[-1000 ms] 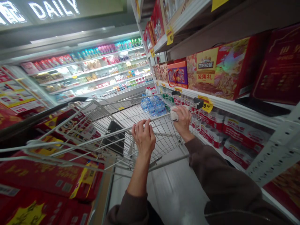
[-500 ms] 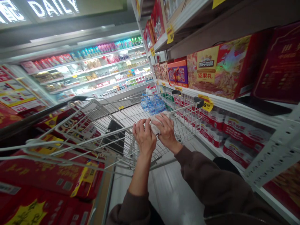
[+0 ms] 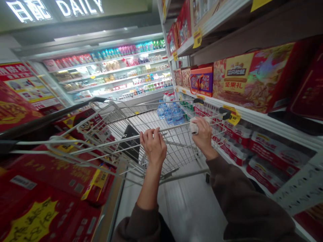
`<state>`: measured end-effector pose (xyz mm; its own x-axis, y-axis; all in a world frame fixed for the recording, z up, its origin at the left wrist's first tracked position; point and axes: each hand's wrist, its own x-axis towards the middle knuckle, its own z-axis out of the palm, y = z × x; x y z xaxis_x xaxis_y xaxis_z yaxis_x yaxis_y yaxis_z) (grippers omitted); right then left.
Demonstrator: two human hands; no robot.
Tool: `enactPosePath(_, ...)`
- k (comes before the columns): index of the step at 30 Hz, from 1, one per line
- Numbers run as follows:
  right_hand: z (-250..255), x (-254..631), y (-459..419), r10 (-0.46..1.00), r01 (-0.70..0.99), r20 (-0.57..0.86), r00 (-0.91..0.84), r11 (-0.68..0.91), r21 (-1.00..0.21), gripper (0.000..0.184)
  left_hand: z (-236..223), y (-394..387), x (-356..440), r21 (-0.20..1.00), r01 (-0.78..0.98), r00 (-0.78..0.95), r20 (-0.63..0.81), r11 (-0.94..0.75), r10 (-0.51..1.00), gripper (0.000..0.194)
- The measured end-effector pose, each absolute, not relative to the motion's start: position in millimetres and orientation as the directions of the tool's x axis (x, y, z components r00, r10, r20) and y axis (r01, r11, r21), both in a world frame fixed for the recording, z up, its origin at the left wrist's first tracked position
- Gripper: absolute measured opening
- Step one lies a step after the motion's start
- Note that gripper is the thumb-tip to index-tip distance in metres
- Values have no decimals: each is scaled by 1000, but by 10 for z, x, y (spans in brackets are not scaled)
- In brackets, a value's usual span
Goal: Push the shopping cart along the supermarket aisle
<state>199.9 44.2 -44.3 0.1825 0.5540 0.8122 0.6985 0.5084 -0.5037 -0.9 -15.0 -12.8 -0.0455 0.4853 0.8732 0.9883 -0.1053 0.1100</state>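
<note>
Presently, the left hand (image 3: 153, 147) curls its fingers around the cart rim (image 3: 174, 127); the right hand (image 3: 204, 135) clasps a cloth (image 3: 194, 127) against that rim.

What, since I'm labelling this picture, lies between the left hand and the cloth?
In the head view, between the left hand and the cloth runs a bare stretch of cart rail.

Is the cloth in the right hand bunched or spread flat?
Bunched: the cloth shows as a compact wad under the right hand.
</note>
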Motion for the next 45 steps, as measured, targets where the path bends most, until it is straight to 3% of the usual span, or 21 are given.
enactPosePath(5, -340, 1452, 145, 502, 686, 860, -90, 658, -312, 44, -158, -122, 35, 119, 989, -63, 884, -92, 463, 32)
enactPosePath(13, -335, 1567, 156, 483, 668, 852, -203, 704, -240, 52, -160, -172, -23, 75, 993, -24, 879, -89, 476, 32)
enactPosePath(19, -358, 2102, 371, 536, 751, 828, -164, 612, -247, 51, -149, -187, -21, 39, 993, 23, 865, -113, 501, 34)
enactPosePath(27, -347, 2847, 712, 582, 818, 809, -84, 503, -277, 28, -172, -179, 12, 47, 987, 36, 867, -154, 498, 34)
enactPosePath(36, -196, 2590, 540, 651, 942, 759, 35, 232, -242, 30, -197, -156, 195, 109, 985, -28, 864, -133, 503, 34)
enactPosePath(45, -159, 1858, 218, 560, 888, 825, -82, 416, -194, 38, -216, -156, 200, 101, 989, -35, 864, -104, 502, 39)
